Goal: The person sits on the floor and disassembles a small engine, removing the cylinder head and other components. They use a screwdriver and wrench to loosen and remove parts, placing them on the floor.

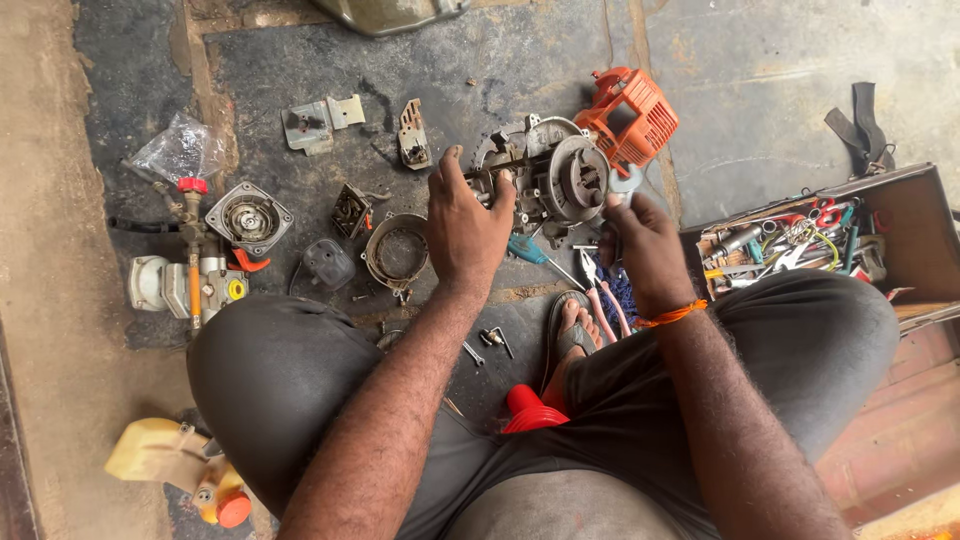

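A small grey metal engine (550,175) with an orange plastic cover (632,115) lies on the dark floor in front of me. My left hand (463,222) grips the engine's left side, fingers curled over its edge. Just right of the engine, my right hand (640,245) is closed around a metal spanner (624,183) whose head reaches the engine. An orange thread circles my right wrist.
Loose engine parts lie to the left: a round recoil housing (249,217), a ring-shaped cover (396,252), brackets (320,122), a carburettor-like assembly (185,285). Pliers (603,296) and a blue-handled screwdriver (530,250) sit by my foot. An open toolbox (800,240) stands right. A yellow tank (170,460) is at lower left.
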Motion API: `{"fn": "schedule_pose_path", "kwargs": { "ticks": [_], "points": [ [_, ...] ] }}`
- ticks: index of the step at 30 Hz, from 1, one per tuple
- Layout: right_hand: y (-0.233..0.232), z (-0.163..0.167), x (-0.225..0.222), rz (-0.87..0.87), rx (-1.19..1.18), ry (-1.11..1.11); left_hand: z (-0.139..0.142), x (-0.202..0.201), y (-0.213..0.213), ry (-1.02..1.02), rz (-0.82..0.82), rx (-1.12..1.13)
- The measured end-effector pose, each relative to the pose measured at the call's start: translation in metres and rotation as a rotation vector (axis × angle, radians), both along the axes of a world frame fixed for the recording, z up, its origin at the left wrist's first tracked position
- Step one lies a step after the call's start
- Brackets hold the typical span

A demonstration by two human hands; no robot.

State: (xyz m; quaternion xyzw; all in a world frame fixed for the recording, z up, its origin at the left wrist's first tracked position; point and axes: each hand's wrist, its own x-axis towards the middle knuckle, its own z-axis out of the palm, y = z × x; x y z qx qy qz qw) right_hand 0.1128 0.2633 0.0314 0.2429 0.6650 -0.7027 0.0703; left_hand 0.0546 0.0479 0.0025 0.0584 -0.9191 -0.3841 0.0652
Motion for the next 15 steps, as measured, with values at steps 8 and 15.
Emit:
{"fn": "schedule_pose_path", "kwargs": {
  "ticks": [8, 15],
  "points": [
    [0.016, -0.034, -0.024, -0.236, -0.014, -0.169, 0.008, 0.007, 0.001, -0.073, 0.019, 0.056],
    [0.003, -0.034, -0.04, -0.171, -0.232, -0.127, 0.012, 0.0, -0.001, -0.269, -0.011, 0.09]
  ]
}}
